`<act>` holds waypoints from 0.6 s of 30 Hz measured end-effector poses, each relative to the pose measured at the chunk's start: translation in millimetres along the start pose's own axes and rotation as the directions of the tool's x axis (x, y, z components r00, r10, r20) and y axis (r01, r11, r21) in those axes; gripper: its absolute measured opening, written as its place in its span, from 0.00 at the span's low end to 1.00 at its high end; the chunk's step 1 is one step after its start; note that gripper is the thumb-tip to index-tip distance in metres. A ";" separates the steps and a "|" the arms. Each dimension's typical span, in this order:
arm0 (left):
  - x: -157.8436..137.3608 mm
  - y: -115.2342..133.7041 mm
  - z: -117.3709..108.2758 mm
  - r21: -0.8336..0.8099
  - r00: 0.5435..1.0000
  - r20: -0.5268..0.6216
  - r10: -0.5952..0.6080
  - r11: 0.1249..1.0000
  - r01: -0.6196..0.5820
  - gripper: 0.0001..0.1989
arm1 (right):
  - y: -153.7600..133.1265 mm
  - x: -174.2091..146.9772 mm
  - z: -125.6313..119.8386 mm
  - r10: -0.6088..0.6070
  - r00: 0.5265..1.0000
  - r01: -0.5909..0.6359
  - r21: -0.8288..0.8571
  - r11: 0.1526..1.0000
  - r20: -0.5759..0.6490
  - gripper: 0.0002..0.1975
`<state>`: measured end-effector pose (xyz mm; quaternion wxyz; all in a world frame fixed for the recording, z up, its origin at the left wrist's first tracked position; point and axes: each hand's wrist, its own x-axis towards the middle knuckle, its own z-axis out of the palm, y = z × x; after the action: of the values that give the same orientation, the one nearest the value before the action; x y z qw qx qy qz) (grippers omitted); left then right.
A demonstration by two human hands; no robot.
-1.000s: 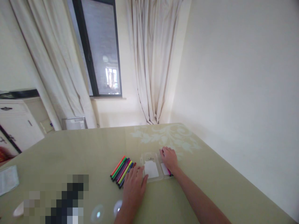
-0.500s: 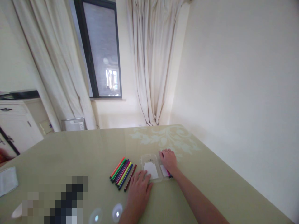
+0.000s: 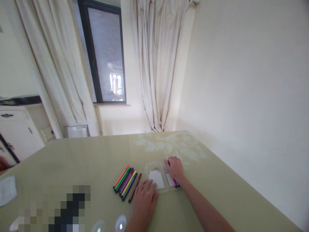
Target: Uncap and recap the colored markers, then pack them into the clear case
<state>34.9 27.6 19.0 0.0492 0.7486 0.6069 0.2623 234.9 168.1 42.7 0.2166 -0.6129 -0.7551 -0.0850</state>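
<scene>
A clear plastic case [image 3: 166,190] lies opened out flat on the table, with a white paper [image 3: 156,179] in its left half. My left hand [image 3: 145,195] rests at the case's near left corner, fingers stretched out and holding nothing. Over the right half, my right hand [image 3: 175,168] has its fingers curled down; a small dark bit shows by the thumb, but what they grip is hidden. Beneath that wrist, a few felt-tip pens [image 3: 175,183] stick out. Several more capped pens [image 3: 125,183] lie side by side left of the case, and a dark red pen [image 3: 135,187] is nearest my left hand.
The glossy table [image 3: 79,161] meets a wall on the right. A pale cloth [image 3: 7,190] sits at the left edge, and a blurred-out dark patch [image 3: 69,209] covers the near left. Curtains [image 3: 159,64] and a window stand beyond the table.
The view has tilted up slightly, so everything sits a little lower. My right hand has shifted slightly over the case's right half, and a dark bit now shows by its thumb.
</scene>
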 end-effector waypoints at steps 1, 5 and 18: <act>0.0 -0.2 0.2 -0.001 1.000 0.001 0.001 1.000 -0.001 0.15 | 0.2 -0.2 0.2 -0.002 1.000 0.002 0.012 1.000 -0.007 0.16; 0.2 -0.4 -0.1 0.001 1.000 -0.001 0.005 1.000 -0.005 0.15 | 1.6 -0.3 1.4 -0.004 0.999 0.007 0.079 0.997 -0.040 0.16; 2.6 2.8 -5.7 0.042 1.000 0.018 0.012 0.999 -0.012 0.15 | 12.0 -0.5 0.5 0.088 0.982 0.018 0.543 0.839 -0.169 0.13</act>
<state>35.2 28.0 25.9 0.0375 0.7555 0.6073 0.2430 246.4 170.7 40.4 0.4526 -0.5296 -0.7131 0.0786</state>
